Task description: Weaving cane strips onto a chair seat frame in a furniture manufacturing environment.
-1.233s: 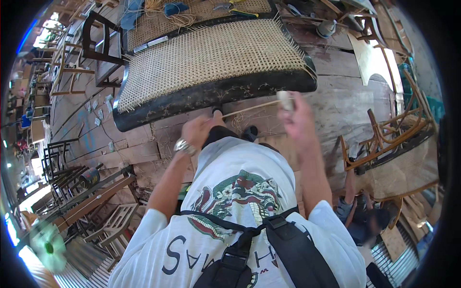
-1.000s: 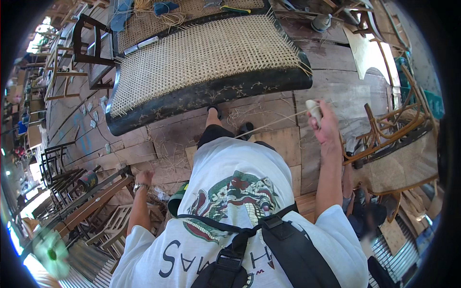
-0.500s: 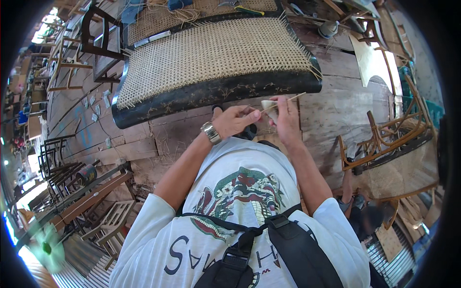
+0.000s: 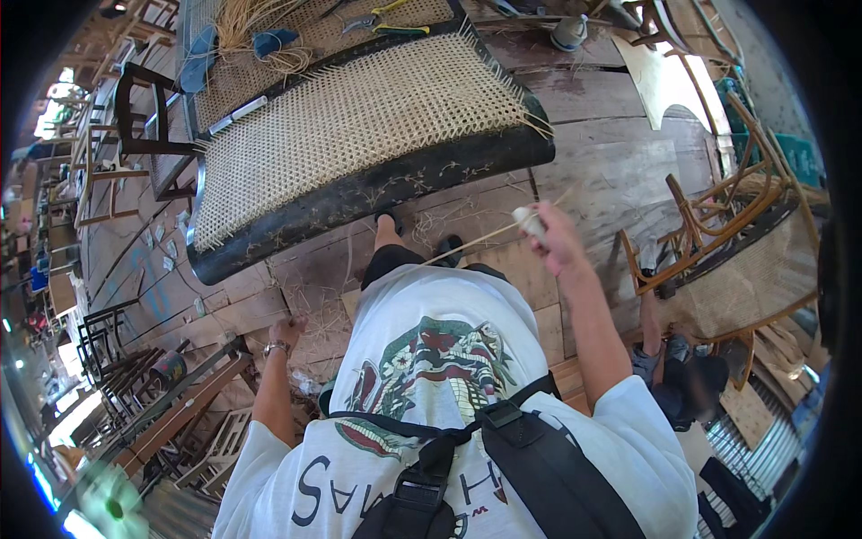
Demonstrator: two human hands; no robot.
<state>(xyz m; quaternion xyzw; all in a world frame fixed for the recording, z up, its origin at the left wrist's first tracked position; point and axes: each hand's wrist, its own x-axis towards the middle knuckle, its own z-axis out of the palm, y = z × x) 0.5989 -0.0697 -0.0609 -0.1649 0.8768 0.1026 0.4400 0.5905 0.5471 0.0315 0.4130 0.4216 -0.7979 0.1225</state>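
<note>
- My right hand [image 4: 549,235] is out ahead of me to the right, fingers and thumb pinching a small whitish piece [image 4: 528,223] above the plank floor [image 4: 620,175].
- A thin, pale cane strand [image 4: 473,245] stretches from that piece toward my waist, where my white shirt [image 4: 431,296] hides the rest; a short end shows blurred beyond my fingers.
- My left hand [image 4: 289,331] is low on my left side, a metal watch [image 4: 277,347] at its wrist; the fingers look curled, but I can't tell whether they grip anything.
- In front of me lies a black-framed panel [image 4: 350,135] of woven cane, loose ends sticking out along its side edges; neither hand touches it.
- Past it are a bundle of strands [image 4: 235,27], blue cloth [image 4: 274,42] and a yellow-handled tool [image 4: 402,30].
- To my right, near a bent-wood chair frame [image 4: 718,225], a co-worker [image 4: 687,386] sits low.
</note>
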